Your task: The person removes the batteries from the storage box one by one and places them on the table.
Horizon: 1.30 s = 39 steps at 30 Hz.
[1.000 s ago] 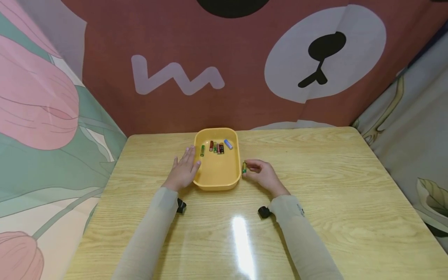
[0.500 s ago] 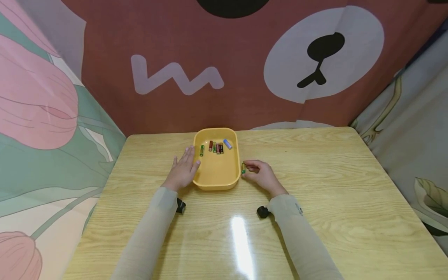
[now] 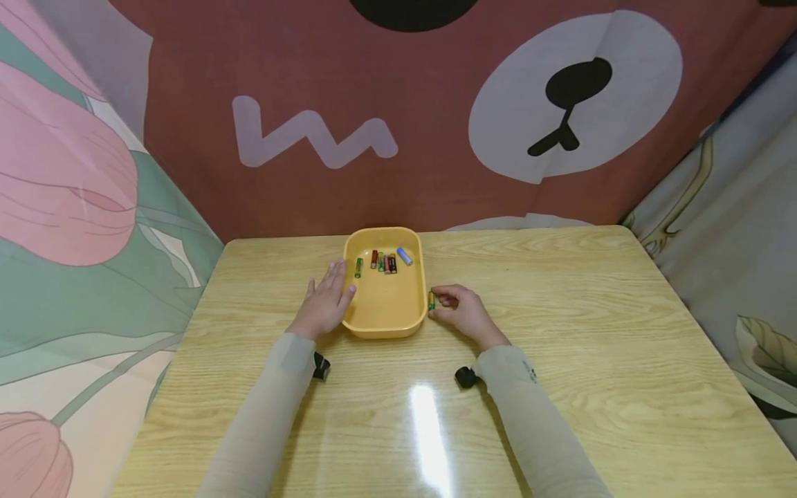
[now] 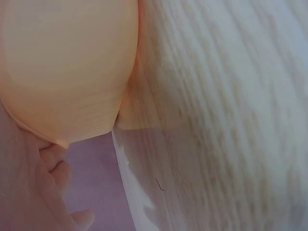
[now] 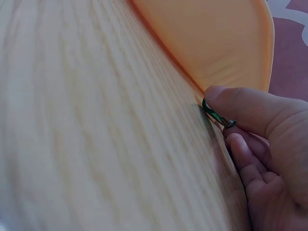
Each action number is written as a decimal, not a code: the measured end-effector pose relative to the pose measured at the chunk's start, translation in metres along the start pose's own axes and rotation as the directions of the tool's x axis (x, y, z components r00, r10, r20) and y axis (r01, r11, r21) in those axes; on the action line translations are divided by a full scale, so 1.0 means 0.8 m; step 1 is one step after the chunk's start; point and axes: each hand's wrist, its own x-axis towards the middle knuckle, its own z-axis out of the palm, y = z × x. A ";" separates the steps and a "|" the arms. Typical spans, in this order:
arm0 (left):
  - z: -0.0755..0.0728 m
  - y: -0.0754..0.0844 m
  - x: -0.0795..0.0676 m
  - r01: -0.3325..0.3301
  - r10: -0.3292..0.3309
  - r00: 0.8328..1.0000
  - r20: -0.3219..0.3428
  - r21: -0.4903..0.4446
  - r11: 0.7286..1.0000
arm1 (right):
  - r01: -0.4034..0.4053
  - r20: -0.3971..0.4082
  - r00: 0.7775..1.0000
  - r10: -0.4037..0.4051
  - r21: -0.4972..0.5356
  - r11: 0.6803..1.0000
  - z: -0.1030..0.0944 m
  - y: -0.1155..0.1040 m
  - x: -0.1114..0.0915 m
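Note:
A yellow plastic tray [image 3: 386, 311] sits near the back of the table. Against its left rim rests my left hand [image 3: 322, 304], with fingers extended; the left wrist view shows that hand [image 4: 29, 178] beside the tray wall [image 4: 72, 62]. Just outside the right rim, my right hand [image 3: 465, 311] pinches a small green and yellow battery [image 3: 432, 300] between thumb and fingers. Close up in the right wrist view, the battery [image 5: 219, 115] is low over the table and partly hidden by the thumb. Inside the tray lie several batteries, among them a blue one [image 3: 405, 256] and a red one [image 3: 374, 259].
The wooden table [image 3: 591, 332] reaches back to a reddish-brown curtain [image 3: 311, 194] with a cartoon print. Patterned cloths hang on the left and right sides. A bright light reflection crosses the front of the tabletop.
My right hand and the battery have edged very slightly left, closer to the tray's rim. The left hand keeps its place on the tray, and the batteries inside look unmoved.

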 end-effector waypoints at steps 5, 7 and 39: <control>-0.001 0.000 -0.001 0.002 -0.002 1.000 -0.006 -0.004 1.000 | 0.020 0.004 1.000 -0.020 -0.019 1.000 0.000 -0.002 0.000; 0.000 0.000 -0.001 -0.001 0.001 1.000 -0.009 -0.006 1.000 | 0.026 0.004 1.000 -0.026 -0.021 0.999 0.000 -0.002 0.000; 0.000 0.000 0.000 0.001 -0.001 1.000 0.004 -0.004 1.000 | 0.033 0.009 0.999 -0.033 -0.013 0.999 -0.001 -0.001 0.000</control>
